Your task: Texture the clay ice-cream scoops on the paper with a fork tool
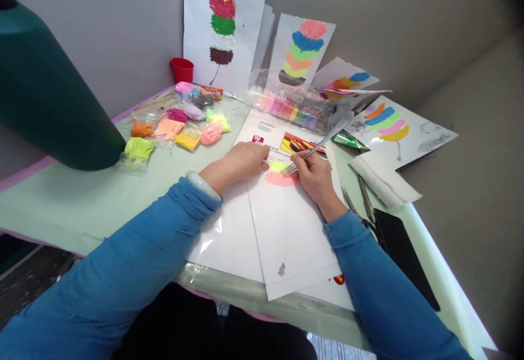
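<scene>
A metal fork [323, 143] is gripped in my right hand [315, 177], fingers closed round its handle and tines down on the clay. Under the tines lies a flat yellow-green clay patch [278, 166], joined to a pink clay patch [281, 179] below it. Both sit on a white paper sheet [272, 223] with a thin drawn line and a small dark scribble near its bottom. My left hand [245, 161] rests on the sheet beside the clay, its fingers stretched toward the yellow-green patch and holding nothing that I can see.
Several bagged clay lumps [167, 129] lie at left near a large green bottle [53, 87] and a red cup [182, 70]. Behind stand a clear clay box [290, 106] and a finished clay picture [301, 49]. At right are a tissue [385, 177], scissors [354, 207] and a black phone-like slab [405, 256].
</scene>
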Motion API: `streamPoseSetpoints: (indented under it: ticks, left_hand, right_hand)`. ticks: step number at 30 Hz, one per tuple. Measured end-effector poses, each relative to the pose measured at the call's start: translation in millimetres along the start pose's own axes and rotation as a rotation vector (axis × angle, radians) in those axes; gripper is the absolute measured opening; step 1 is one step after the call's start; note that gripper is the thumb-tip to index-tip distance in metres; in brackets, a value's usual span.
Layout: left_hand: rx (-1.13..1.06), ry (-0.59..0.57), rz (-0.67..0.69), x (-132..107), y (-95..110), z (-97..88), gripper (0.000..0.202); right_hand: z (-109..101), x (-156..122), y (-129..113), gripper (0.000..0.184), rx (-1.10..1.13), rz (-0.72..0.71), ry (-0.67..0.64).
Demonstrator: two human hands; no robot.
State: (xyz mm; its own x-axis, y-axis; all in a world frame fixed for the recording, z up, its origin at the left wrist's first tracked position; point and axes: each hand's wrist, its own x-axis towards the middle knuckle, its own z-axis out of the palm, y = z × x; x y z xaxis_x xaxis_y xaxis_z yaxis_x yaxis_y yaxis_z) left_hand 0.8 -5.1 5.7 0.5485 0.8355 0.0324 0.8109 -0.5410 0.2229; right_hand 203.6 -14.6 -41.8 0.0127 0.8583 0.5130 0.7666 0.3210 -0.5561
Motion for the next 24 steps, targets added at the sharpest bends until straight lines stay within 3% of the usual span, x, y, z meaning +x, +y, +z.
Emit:
streamPoseSetpoints:
  ticks: [9,16,24]
  left_hand:
    - [0.005,0.001,0.002,0.0,0.0,-0.6,0.024]
    - [0.0,-0.003,-0.007,-0.2,0.9,-1.2,0.024]
    - [0.001,0.007,0.003,-0.8,0.4,-1.0,0.022]
  right_hand:
    - [1.1,1.9,5.5,0.026,-0.092,0.019,0.039]
    - [1.4,1.3,3.9,0.026,0.004,0.018,0.074]
    - [2.2,0.6,0.2,0.023,-0.029,0.016,0.018]
